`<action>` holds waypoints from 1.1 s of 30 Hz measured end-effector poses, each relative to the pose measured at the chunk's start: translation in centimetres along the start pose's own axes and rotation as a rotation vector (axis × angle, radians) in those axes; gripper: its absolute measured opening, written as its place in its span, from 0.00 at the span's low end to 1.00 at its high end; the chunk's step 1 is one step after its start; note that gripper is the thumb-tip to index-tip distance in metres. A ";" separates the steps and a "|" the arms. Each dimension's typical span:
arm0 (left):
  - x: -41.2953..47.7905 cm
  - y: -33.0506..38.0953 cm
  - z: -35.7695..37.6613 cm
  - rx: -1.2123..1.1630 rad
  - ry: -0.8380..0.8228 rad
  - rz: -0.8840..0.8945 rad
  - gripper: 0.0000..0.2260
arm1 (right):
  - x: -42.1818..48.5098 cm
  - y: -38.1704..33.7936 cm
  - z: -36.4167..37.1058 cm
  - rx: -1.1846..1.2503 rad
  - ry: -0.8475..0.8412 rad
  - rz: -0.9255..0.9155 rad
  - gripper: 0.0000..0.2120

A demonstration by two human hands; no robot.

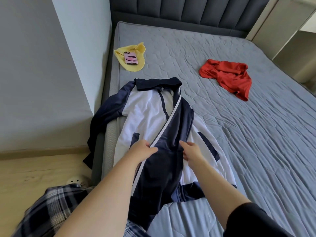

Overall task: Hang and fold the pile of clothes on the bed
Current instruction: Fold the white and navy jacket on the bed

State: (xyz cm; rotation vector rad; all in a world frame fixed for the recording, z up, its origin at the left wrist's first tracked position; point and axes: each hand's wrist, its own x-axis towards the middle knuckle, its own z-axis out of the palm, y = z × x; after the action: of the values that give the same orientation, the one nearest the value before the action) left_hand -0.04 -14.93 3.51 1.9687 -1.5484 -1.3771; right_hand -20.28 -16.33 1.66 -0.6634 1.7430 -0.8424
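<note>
Two hands: our left hand (143, 149) lies with its fingers flat along the white stripe of the folded sleeve (171, 130). Our right hand (191, 150) touches that sleeve's other edge with bent fingers, and we cannot tell whether it pinches the cloth or only presses it.
Where: the jacket (147, 113) lies front up at the left edge of the bed (248, 134), with its collar (158, 83) toward the headboard and its hem nearest us.
Step in hand: folding the jacket, we judge, with one sleeve crossed over the chest.
Doing it well: we should smooth the crossed sleeve flat from shoulder to cuff. Then we bring in the other sleeve (102, 120), which droops over the bed's side toward the floor, before folding hem to collar.
Look: navy and white, with a zip running down from the collar and navy pocket trims on the white front. The cloth seems thin and smooth, likely to slide.
Waiting: a red garment (225, 77) lies crumpled well apart to the right. A yellow cloth (136, 48) near the head of the bed has a phone (130, 58) on it.
</note>
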 end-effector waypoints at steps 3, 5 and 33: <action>0.3 -0.5 0.6 0.046 -0.077 -0.002 0.12 | 0.6 -1.5 0.9 0.116 -0.012 0.044 0.11; 0.4 0.2 0.2 -0.241 0.029 0.062 0.11 | 1.3 -3.4 0.7 0.311 -0.003 -0.028 0.09; -1.1 3.7 -4.0 -0.437 0.276 0.329 0.12 | -4.3 -5.4 0.5 0.264 -0.317 -0.184 0.17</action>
State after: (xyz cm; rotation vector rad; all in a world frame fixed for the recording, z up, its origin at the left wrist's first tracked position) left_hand 1.04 -16.71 8.68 1.4907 -1.2463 -1.1336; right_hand -18.30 -16.43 8.30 -0.7411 1.2749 -1.0137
